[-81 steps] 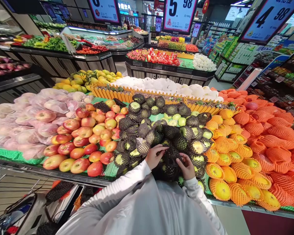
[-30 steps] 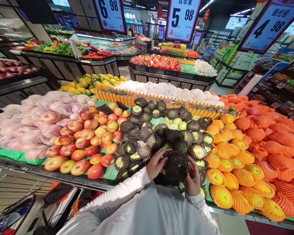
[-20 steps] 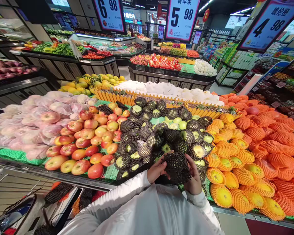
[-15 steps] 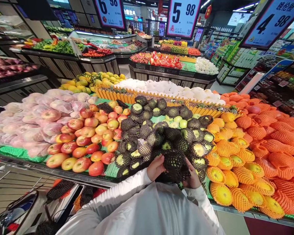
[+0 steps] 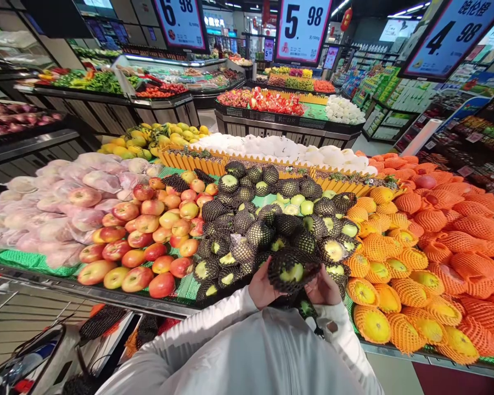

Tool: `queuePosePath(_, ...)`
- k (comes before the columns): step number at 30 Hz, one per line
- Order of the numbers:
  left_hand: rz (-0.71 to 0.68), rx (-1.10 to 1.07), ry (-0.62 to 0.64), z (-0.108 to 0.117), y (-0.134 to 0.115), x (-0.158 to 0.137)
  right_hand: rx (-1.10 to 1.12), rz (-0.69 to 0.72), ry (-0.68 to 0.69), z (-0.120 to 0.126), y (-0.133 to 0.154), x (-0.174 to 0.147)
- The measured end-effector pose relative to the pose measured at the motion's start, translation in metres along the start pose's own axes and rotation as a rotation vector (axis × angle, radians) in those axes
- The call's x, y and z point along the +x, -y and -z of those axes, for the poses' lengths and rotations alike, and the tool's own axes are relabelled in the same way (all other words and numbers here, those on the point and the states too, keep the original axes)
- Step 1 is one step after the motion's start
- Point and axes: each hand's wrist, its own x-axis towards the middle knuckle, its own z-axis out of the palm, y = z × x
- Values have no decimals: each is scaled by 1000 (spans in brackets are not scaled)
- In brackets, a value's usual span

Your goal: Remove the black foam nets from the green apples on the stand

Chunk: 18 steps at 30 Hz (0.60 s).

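A green apple in a black foam net [image 5: 290, 271] is held in front of my chest between both hands. My left hand [image 5: 263, 288] curls round its left side, fingers partly behind the net. On the right, my right hand [image 5: 324, 288] grips the net's edge, its fingertips partly hidden. Green skin shows through the opening of the net, which faces up. Just beyond lies a pile of green apples in black nets [image 5: 260, 235], with a few bare green apples [image 5: 307, 207] behind it.
Red apples [image 5: 138, 258] and bagged pale fruit [image 5: 45, 219] lie left. Fruit in yellow nets [image 5: 374, 323] and orange nets [image 5: 453, 247] lies right. A yellow fence [image 5: 201, 161] crosses the stand. A metal cart [image 5: 20, 312] stands at lower left; price screens [image 5: 302, 30] hang above.
The netted apple has been turned in my hands, so more of its green skin shows through the net's opening. My right hand has shifted slightly right and up.
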Motion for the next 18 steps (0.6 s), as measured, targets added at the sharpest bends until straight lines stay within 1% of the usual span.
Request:
queuePosePath(2,40,42,-15,0,0,0,-1,18,-5,1,6,4)
queuePosePath(3,27,66,-12,-2,-1,0,-1,25,-9,2,7,5)
queuePosePath(7,-91,145,15,-13,-1,-2,-24,-1,-16,4,6,5)
queuePosePath(10,-108,242,-22,-20,-2,-6,2,-7,16,1,2,4)
queuePosePath(13,-113,313,-90,-19,-3,-7,2,19,44,-1,-3,5)
queuePosePath(15,-117,278,-149,-15,-3,-6,11,9,51,-1,-11,5)
queuePosePath(18,-188,152,-233,-9,-5,-3,69,-60,120,2,-30,1)
